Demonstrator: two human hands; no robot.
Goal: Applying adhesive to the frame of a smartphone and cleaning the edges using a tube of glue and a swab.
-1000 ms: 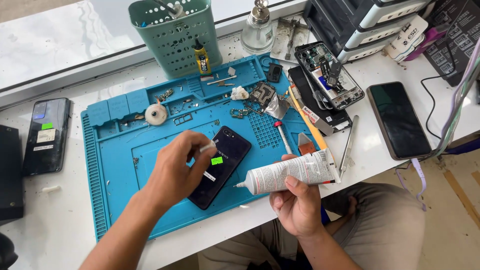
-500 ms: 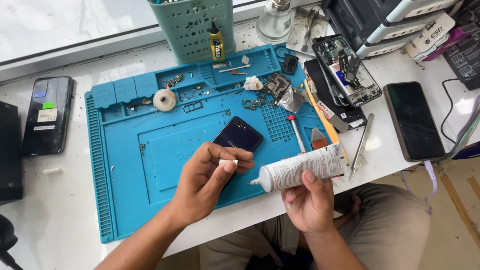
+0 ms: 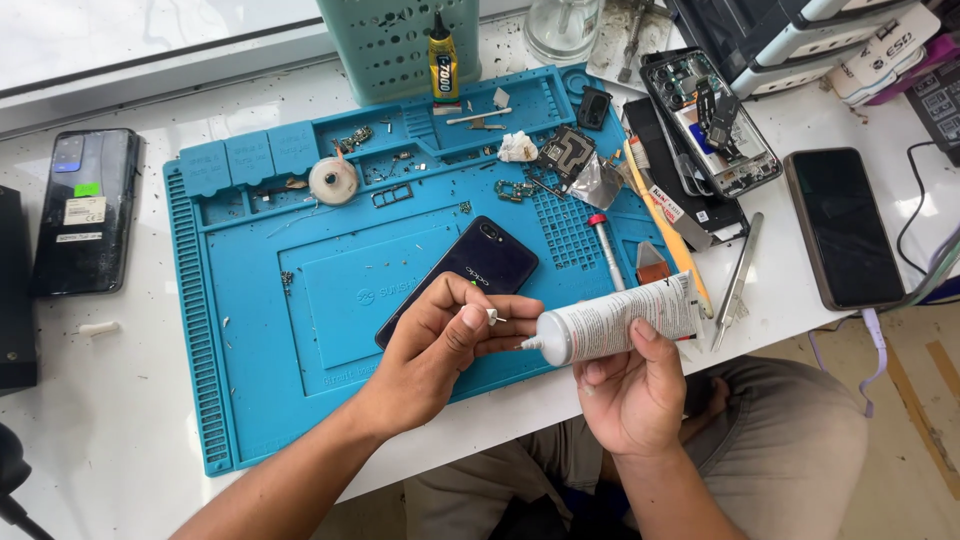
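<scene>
Left hand [image 3: 445, 345] is curling in over the near part of the mat, thumb and fingertips pinching a small white cap [image 3: 493, 317]. The cap is sitting just beside the nozzle of the glue tube [image 3: 615, 320], close to it but apart.

Right hand [image 3: 625, 390] is gripping the white glue tube from below, fingers wrapping around its body, thumb lying on top. The tube is lying nearly level, nozzle pointing toward the left hand, tail end reaching toward the table edge.

Under the left hand, a dark blue phone [image 3: 465, 275] is lying back-up and slanted on the blue work mat [image 3: 250, 370], its lower end hidden by the fingers.

Working outward across the mat: a red-tipped screwdriver [image 3: 604, 250] is lying just right of the phone. Past it, a small orange pry tool [image 3: 652, 262]. Further up, a roll of tape [image 3: 333, 180] is sitting in the tray section, with loose screws and small parts scattered alongside.

Beyond the mat's far edge, a small glue bottle with a black tip [image 3: 443, 62] is standing against a green mesh basket [image 3: 390, 45].

Right of the mat, metal tweezers [image 3: 738, 280] are lying on the white table [image 3: 90, 420]. An opened phone with its insides showing [image 3: 712, 120] is resting above them, and a black phone, screen up [image 3: 843, 228], is lying further right.

On the far left, another dark phone with stickers [image 3: 85, 210] is lying on the table, well apart from the hands.
</scene>
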